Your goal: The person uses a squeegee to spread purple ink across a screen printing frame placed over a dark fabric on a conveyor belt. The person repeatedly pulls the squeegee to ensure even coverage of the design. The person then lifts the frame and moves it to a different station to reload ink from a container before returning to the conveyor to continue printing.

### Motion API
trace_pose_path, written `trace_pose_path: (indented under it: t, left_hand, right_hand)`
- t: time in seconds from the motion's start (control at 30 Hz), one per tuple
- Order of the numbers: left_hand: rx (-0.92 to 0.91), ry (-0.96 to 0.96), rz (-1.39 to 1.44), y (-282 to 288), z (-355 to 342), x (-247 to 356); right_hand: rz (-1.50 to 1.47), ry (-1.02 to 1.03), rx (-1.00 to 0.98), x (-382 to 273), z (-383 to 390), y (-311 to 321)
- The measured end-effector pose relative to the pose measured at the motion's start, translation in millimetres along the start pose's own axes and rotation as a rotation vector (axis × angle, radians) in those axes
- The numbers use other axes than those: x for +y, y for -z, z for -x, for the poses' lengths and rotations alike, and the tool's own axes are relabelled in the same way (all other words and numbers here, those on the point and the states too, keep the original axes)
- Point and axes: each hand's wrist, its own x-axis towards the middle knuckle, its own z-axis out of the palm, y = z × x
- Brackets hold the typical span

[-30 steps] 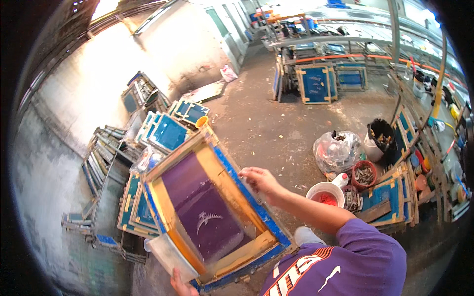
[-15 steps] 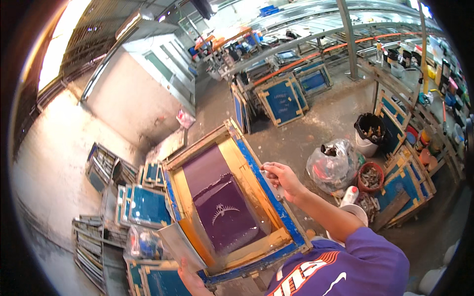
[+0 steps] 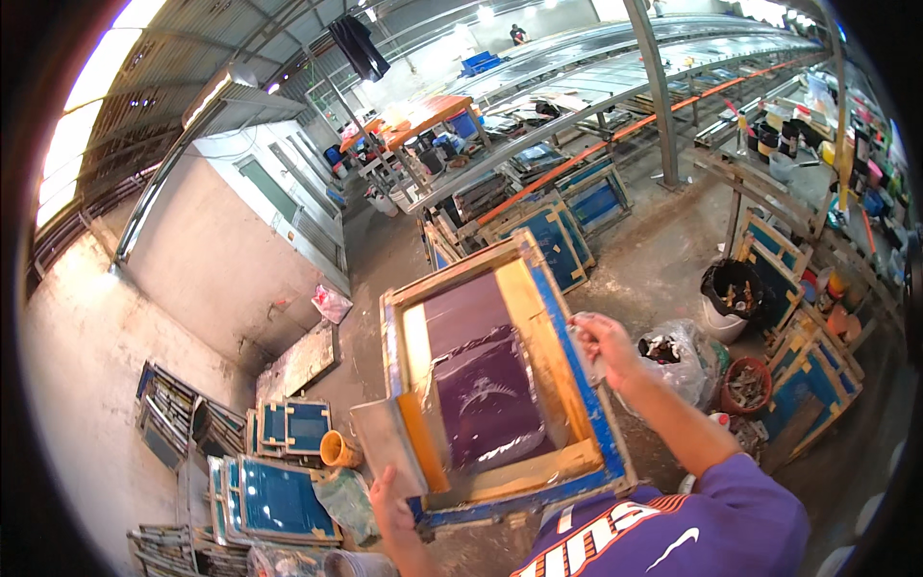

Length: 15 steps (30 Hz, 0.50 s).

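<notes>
I hold up a screen-printing frame (image 3: 594, 413), tilted, with worn wooden sides partly covered in blue. Wet dark purple ink covers part of its mesh (image 3: 481, 394), with a pale arched design showing through. My right hand (image 3: 608, 348) is closed at the frame's right side; a small pale piece shows by its fingers, too little seen to name. At the lower left my left hand (image 3: 389, 502) grips a squeegee (image 3: 386, 450) with a grey flat handle and an orange blade. The squeegee leans over the frame's left side, next to the lower corner. That hand's lower fingers are hidden.
Blue screens (image 3: 284, 495) are stacked at lower left beside an orange tub (image 3: 339, 449). More screens (image 3: 543, 238) lean ahead, below long printing tables (image 3: 615, 91). On the right stand a black-lined bucket (image 3: 733, 298), a red basket (image 3: 746, 385) and a cluttered bench (image 3: 784, 135).
The frame and both hands have shifted right in the picture, and the room has swung left and down as the view turned. Both hands keep their holds. The orange tub has come into sight.
</notes>
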Motion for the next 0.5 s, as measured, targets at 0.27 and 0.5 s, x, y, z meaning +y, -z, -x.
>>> trace_pose_path:
  t: [0.27, 0.5]
  left_hand:
    - [-0.429, 0.13, -0.096, -149, -224, -6]
    - [-0.822, 0.314, -0.224, -286, -389, -28]
  right_hand:
    - [0.451, 0.308, 0.254, -38, -61, 18]
    - [0.429, 0.427, 0.784, -14, -66, -28]
